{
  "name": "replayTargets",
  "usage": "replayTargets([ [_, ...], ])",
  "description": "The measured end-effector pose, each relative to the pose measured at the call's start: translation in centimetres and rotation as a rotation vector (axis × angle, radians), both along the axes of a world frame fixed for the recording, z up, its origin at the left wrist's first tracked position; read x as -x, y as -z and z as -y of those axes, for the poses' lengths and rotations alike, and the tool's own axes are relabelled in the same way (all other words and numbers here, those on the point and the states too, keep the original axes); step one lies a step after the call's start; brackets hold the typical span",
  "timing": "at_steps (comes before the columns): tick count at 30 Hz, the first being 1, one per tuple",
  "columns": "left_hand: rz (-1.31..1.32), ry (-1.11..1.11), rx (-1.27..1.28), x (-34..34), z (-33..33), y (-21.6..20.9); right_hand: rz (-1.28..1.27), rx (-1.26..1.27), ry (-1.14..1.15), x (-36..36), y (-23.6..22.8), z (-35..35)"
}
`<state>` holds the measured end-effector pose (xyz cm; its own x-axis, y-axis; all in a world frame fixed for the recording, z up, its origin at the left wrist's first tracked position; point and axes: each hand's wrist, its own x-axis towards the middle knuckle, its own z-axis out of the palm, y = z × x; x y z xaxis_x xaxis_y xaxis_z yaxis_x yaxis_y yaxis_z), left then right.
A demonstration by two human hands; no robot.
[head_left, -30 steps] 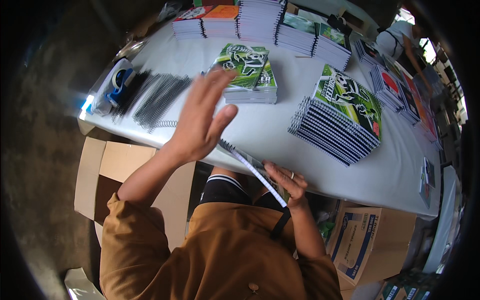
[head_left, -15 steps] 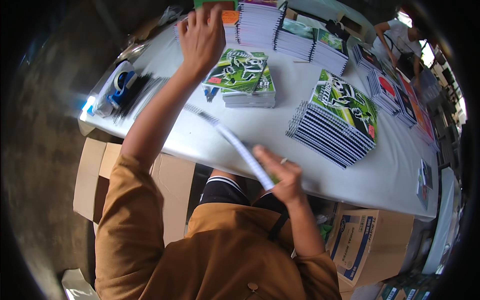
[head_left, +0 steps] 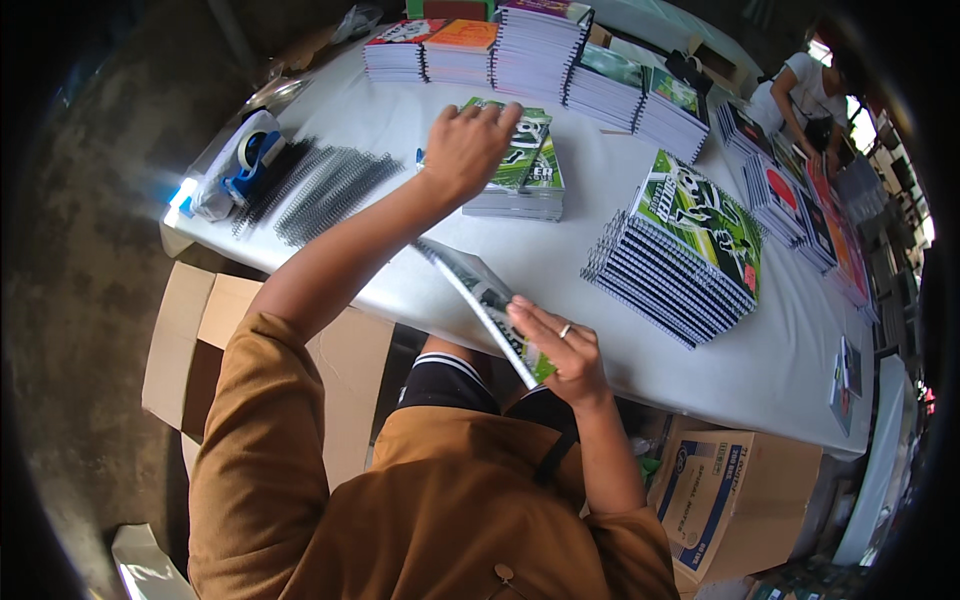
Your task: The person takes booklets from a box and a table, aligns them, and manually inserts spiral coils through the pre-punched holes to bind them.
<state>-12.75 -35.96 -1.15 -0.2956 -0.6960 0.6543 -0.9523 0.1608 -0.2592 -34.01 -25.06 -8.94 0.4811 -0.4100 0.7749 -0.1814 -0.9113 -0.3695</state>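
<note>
My right hand (head_left: 563, 355) grips a thin green-covered notebook (head_left: 500, 312), tilted with its white page edge toward me. A dark wire coil sticks out from the notebook's far end. My left hand (head_left: 468, 150) is over a short stack of unbound green notebooks (head_left: 530, 200), fingers spread and loosely bent, with nothing visible in them; the fingertips are partly hidden. A small bit of a blue-handled tool (head_left: 420, 158) shows beside the left wrist. Loose black spiral coils (head_left: 335, 190) lie to the left of the stack. A pile of spiral-bound green notebooks (head_left: 690, 240) stands to the right.
A blue tape dispenser (head_left: 252, 165) sits at the table's left edge. Tall notebook stacks (head_left: 535, 50) line the back of the white-covered table (head_left: 430, 290). Cardboard boxes (head_left: 340, 390) stand below the near edge. Another person (head_left: 800, 95) works at the far right.
My left hand has come down and rightward from its raised place onto the short stack. The notebook in my right hand has turned, showing more of its cover.
</note>
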Motion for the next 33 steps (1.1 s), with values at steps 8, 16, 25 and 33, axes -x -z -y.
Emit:
replayTargets([
  [8, -0.413, 0.574, -0.732, -2.4, -6.2, -2.2, 0.217, -0.428, 0.176, 4.8, 2.7, 1.6],
  [16, -0.63, 0.564, -0.814, -3.6, -6.0, 0.5, 0.331, -0.66, 0.062, 4.8, 2.8, 1.9],
  [25, -1.261, 0.313, -1.128, -3.9, -5.4, 0.0, 0.361, -0.761, 0.011, 5.0, 3.2, 1.8],
  [33, -0.219, 0.307, 0.146, -2.4, -6.1, 0.5, 0.165, -0.379, 0.111, 3.8, 2.4, 0.9],
])
